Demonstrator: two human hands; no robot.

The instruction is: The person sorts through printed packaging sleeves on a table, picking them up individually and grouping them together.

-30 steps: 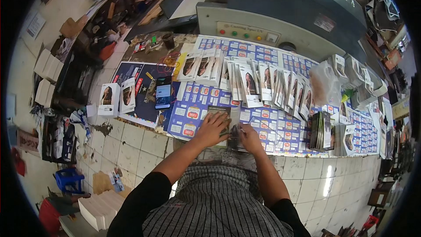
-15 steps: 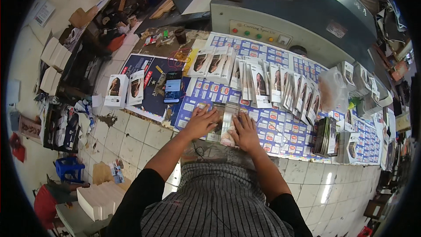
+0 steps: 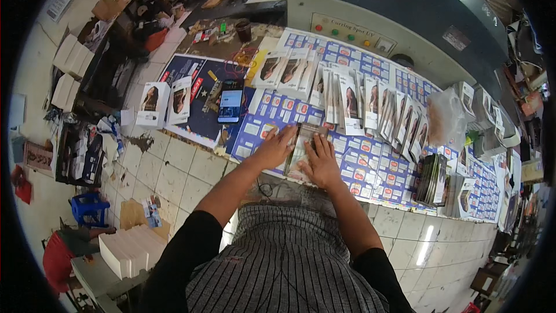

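A flat, dark-and-pale printed carton [image 3: 296, 152] lies at the table's near edge between my hands. My left hand [image 3: 275, 148] rests at its left side, fingers stretched out and the tips against the carton's edge. With fingers spread, my right hand [image 3: 322, 163] lies flat on the carton's right part and hides some of it. Neither hand grips anything. Beyond them, several white cartons with a picture of a long-haired person [image 3: 351, 103] lean in an overlapping row. Two similar boxes, one a white box [image 3: 153, 105], are at the left by a phone [image 3: 230, 102].
Blue printed sheets [image 3: 359, 162] cover the table. A stack of dark cartons [image 3: 432, 179] stands at the right, near a clear plastic bag [image 3: 445, 117]. Behind the table is a large grey machine [image 3: 347, 26] with coloured buttons. A brown cup [image 3: 243, 31] stands at the back left.
My left hand has slid a little to the right along the carton, and my right hand's fingers have spread further over it. The carton's visible face looks different. The whole view has shifted slightly.
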